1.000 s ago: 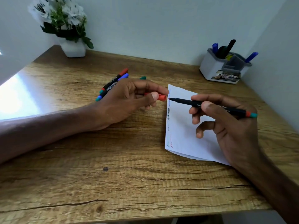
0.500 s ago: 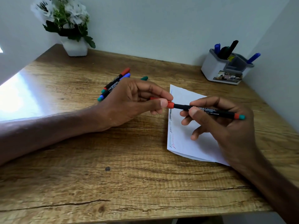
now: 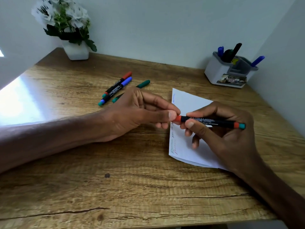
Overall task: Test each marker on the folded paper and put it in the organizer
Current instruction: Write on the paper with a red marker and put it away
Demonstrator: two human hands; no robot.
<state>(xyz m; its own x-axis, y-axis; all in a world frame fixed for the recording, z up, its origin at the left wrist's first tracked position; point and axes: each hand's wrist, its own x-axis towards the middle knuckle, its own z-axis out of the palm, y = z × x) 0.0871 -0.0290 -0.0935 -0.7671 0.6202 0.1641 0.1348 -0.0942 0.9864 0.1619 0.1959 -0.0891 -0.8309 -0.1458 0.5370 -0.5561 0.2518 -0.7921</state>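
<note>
The left grip (image 3: 138, 113) pinches the red cap (image 3: 177, 118) between thumb and forefinger. The right grip (image 3: 227, 134) holds the marker (image 3: 209, 121) by its round black barrel, with the fingers curled around it. The cap sits at the left end of the barrel; whether it is pushed on fully I cannot tell. The marker lies nearly level, just above the folded paper.

The tabletop (image 3: 115, 187) is wood with a strong grain, a dark knot and a long crack near the front edge. At the left it shines brightly. In the far left corner stands a white square pot (image 3: 76, 51) with white flowers (image 3: 66, 12). The folded paper (image 3: 191, 103) is white and rectangular. It lies flat under the right grip and has short coloured scribbles (image 3: 173, 141) along its left edge. The organizer (image 3: 217, 71), of white and grey plastic with compartments, stands in the far right corner, well apart from the paper. It holds blue and black pens (image 3: 236, 48). Three loose markers (image 3: 115, 90), slim and black with red, blue and green caps, lie beyond the left grip, and the green one is partly hidden behind it.
</note>
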